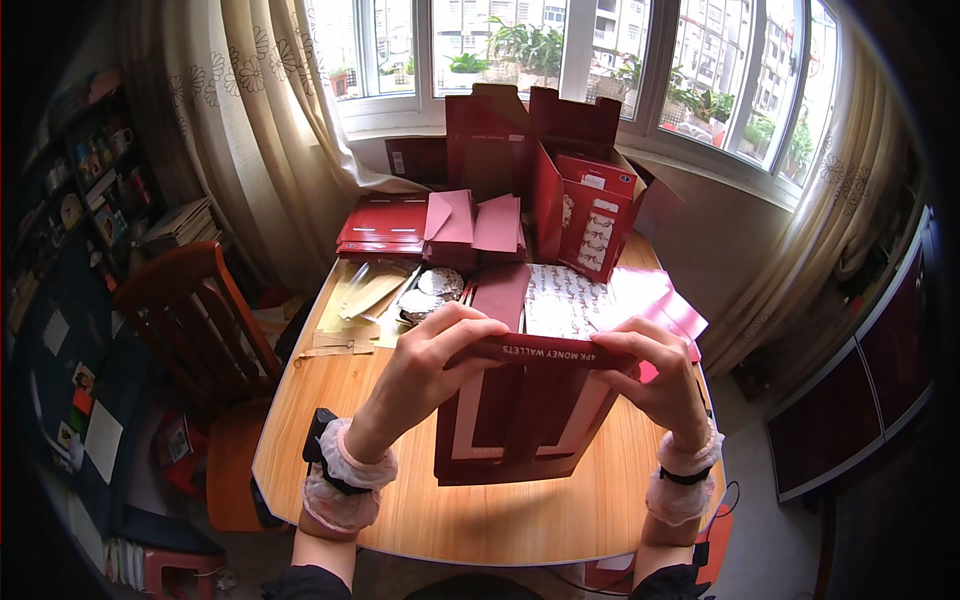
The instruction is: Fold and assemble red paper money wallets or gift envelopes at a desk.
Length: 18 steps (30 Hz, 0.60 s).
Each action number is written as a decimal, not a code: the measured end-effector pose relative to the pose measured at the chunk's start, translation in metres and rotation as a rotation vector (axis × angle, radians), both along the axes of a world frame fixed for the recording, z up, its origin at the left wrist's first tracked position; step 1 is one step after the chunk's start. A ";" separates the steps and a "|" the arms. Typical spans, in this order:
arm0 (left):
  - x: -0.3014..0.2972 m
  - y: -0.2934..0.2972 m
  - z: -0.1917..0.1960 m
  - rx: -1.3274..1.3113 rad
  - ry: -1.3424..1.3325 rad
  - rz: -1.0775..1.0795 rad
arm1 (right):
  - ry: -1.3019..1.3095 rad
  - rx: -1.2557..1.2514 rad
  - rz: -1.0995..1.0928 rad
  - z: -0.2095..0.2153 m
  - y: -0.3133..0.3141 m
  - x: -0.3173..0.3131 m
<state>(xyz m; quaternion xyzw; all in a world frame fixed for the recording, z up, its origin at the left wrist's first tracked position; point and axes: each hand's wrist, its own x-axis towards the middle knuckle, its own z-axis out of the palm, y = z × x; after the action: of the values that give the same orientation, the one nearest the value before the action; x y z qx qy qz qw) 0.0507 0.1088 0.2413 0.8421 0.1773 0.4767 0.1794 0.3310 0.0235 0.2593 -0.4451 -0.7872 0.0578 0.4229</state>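
Note:
Both hands hold up a dark red cardboard box (525, 440) over the near part of the table, with its printed top edge toward me. At its top left corner, my left hand (415, 375) pinches the edge between thumb and fingers. The top right corner is gripped the same way by my right hand (660, 375). A lighter frame shape marks the front of the box. Just beyond it lie a plain dark red sheet (498, 292), a white patterned stack (562, 300) and glossy pink sheets (655, 300).
Pink envelopes (497, 225) and a red flat stack (375, 218) sit at the back of the wooden table (340, 430). An open red carton (595, 215) stands at back right. Round patterned pieces (438, 285) and tan strips (372, 292) lie left. A wooden chair (190, 310) stands beside the table.

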 end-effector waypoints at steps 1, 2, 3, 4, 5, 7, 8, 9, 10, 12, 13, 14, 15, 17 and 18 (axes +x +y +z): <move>0.000 0.000 0.001 0.000 -0.001 -0.003 | -0.020 0.025 0.004 -0.001 0.001 0.000; 0.001 -0.001 0.001 -0.008 0.000 -0.011 | -0.021 0.025 0.001 -0.002 0.002 0.001; 0.001 -0.001 0.001 -0.017 0.004 -0.014 | -0.033 0.039 0.002 -0.005 0.004 0.001; 0.001 -0.001 0.001 -0.018 0.005 -0.014 | -0.045 0.053 0.003 -0.006 0.005 0.001; 0.002 -0.001 0.001 -0.019 -0.004 -0.011 | -0.045 0.052 0.003 -0.005 0.005 0.001; 0.004 -0.002 0.000 -0.019 -0.012 -0.003 | 0.026 0.017 0.011 -0.001 0.005 0.001; 0.007 -0.003 -0.004 -0.093 -0.061 -0.017 | 0.025 0.017 0.014 -0.001 0.005 0.002; 0.009 -0.004 -0.007 -0.165 -0.110 -0.030 | 0.046 0.011 0.017 -0.001 0.006 0.003; 0.011 -0.005 -0.008 -0.164 -0.110 -0.025 | 0.066 0.005 0.020 -0.001 0.006 0.004; 0.013 -0.008 -0.008 -0.411 -0.171 -0.062 | 0.087 -0.017 -0.003 -0.003 0.006 0.006; 0.014 -0.009 -0.008 -0.464 -0.198 -0.094 | 0.115 -0.013 -0.004 -0.005 0.007 0.009; 0.013 -0.010 -0.009 -0.461 -0.199 -0.090 | 0.143 -0.009 -0.005 -0.007 0.009 0.012; 0.013 -0.009 -0.010 -0.480 -0.202 -0.095 | 0.155 0.007 -0.022 -0.008 0.011 0.015; 0.014 -0.006 -0.016 -0.471 -0.226 -0.100 | 0.153 0.016 -0.025 -0.010 0.013 0.019; 0.016 -0.006 -0.018 -0.469 -0.228 -0.098 | 0.154 0.023 -0.029 -0.010 0.015 0.020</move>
<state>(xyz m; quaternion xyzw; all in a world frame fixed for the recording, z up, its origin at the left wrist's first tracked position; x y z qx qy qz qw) 0.0666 0.1024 0.2229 0.7259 0.2206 0.5053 0.4111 0.3510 0.0382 0.2492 -0.4457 -0.7466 0.0765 0.4880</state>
